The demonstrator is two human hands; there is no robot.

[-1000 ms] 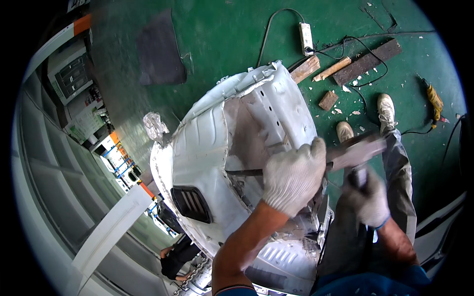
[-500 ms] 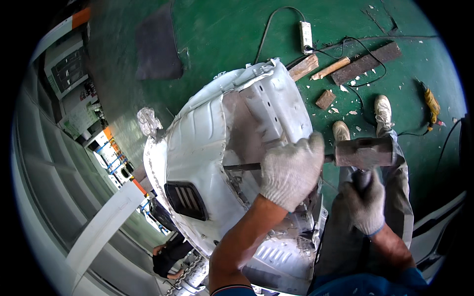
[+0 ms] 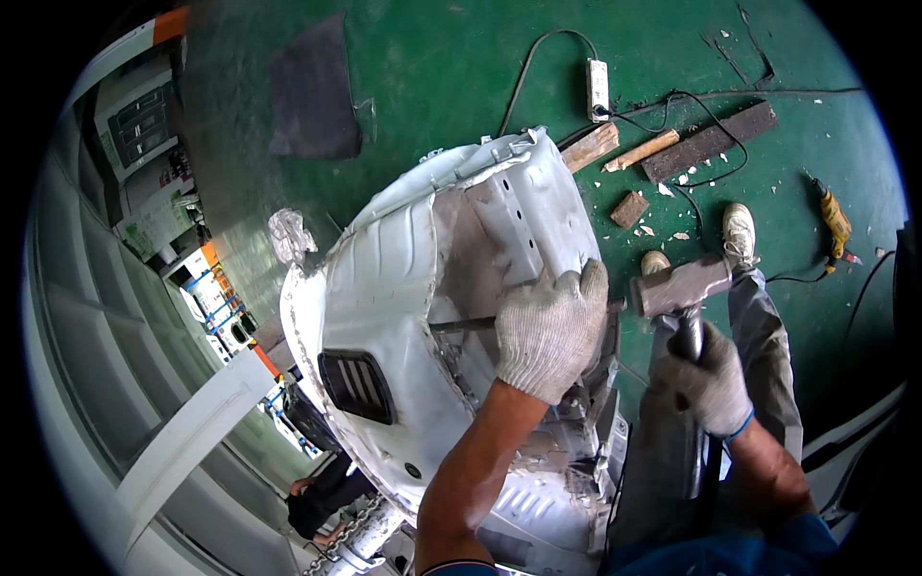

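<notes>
A large white sheet-metal car body panel [image 3: 403, 288] stands in front of me, with a black vent grille [image 3: 357, 384] low on its left. My left hand [image 3: 549, 328], in a white knit glove, is closed around a thin metal rod [image 3: 463, 324] that lies across the panel's inner side. My right hand [image 3: 713, 382], in a grey glove, grips the handle of a heavy hammer [image 3: 680, 286]. The hammer's grey head sits just right of my left hand, close to the rod's end.
On the green floor lie wood blocks [image 3: 590, 148], a dark plank [image 3: 709, 142], a white power strip [image 3: 597, 88] with cables, and a yellow power tool [image 3: 834, 223]. My shoes [image 3: 738, 230] stand by the panel. A dark mat [image 3: 315, 88] lies far left. White frames curve along the left.
The hammer head has swung left and down toward my left hand and the rod's end. My left hand stays closed on the rod.
</notes>
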